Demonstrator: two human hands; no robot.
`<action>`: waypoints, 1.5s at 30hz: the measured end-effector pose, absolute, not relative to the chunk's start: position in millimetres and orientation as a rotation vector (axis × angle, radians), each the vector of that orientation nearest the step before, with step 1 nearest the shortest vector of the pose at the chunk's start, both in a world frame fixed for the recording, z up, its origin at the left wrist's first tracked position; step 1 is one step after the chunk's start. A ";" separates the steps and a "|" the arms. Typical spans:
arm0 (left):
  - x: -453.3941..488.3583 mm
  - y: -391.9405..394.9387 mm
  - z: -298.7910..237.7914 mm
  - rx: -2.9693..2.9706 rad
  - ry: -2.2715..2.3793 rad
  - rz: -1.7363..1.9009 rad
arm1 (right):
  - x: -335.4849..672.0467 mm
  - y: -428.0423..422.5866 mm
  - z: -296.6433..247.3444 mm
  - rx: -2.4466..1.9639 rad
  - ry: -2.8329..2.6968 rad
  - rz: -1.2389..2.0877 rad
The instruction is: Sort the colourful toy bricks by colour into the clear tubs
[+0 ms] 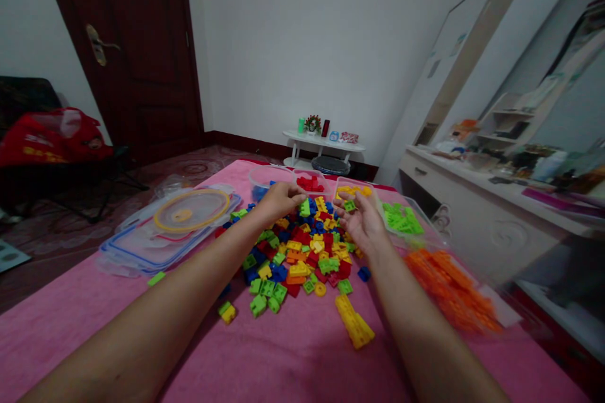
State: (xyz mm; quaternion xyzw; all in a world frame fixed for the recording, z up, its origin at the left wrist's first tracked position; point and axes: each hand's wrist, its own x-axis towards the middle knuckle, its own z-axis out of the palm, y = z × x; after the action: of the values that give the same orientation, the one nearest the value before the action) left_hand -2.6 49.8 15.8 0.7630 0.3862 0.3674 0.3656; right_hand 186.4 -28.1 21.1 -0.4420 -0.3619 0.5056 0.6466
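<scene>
A heap of small plastic building blocks (pixel 302 252) in red, blue, yellow, green and orange lies on a pink cloth (pixel 293 352). My left hand (pixel 278 198) rests at the far left edge of the heap, fingers curled down onto the blocks; what it grips is hidden. My right hand (pixel 358 219) is at the far right edge, palm partly up, fingers curled, with a green block (pixel 349 205) at its fingertips. A joined bar of yellow blocks (pixel 354 321) lies near my right forearm.
Clear tubs stand behind and right of the heap: blue blocks (pixel 259 189), red blocks (pixel 311 184), yellow blocks (pixel 352 189), green blocks (pixel 401 218), orange blocks (pixel 449 289). Stacked lids (pixel 174 227) lie at left. A dresser (pixel 472 201) stands right; a dark door (pixel 137 44) is behind.
</scene>
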 end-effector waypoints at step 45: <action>-24.6 8.5 56.8 2.652 1.218 -0.330 | 215.4 -30.1 3.1 -2.098 -1.975 0.084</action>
State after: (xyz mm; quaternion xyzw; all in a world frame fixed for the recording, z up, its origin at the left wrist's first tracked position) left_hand -24.6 8.5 56.8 0.8983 0.4125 -0.1118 0.1023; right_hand 215.4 -30.1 3.1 -0.7217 -0.6795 0.0291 0.1288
